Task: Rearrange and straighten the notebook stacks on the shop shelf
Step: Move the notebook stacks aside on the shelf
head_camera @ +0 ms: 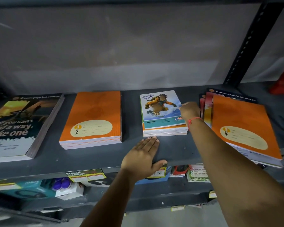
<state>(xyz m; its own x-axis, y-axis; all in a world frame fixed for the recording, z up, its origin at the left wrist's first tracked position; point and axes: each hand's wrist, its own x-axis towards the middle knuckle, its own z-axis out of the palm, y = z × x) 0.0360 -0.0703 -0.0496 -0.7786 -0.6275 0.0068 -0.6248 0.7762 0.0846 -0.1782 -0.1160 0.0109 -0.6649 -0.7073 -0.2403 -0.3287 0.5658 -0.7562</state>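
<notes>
Several notebook stacks lie on a dark grey shelf (97, 158). A dark poster-cover stack (18, 125) sits at the left, then a neat orange stack (92, 118). In the middle is a small stack topped by a snowboarder cover (159, 110). At the right, an orange-topped stack (243, 126) lies fanned and askew, overhanging the shelf edge. My left hand (143, 156) rests flat on the shelf, fingertips touching the small stack's front edge. My right hand (189, 110) presses against that stack's right side, fingers curled; I cannot tell whether it grips the top cover.
A perforated black upright (251, 41) stands at the back right, with a red object (282, 82) beyond it. Yellow price labels (87, 175) line the shelf's front edge. Boxed goods (67, 187) and packets (197, 173) fill the shelf below.
</notes>
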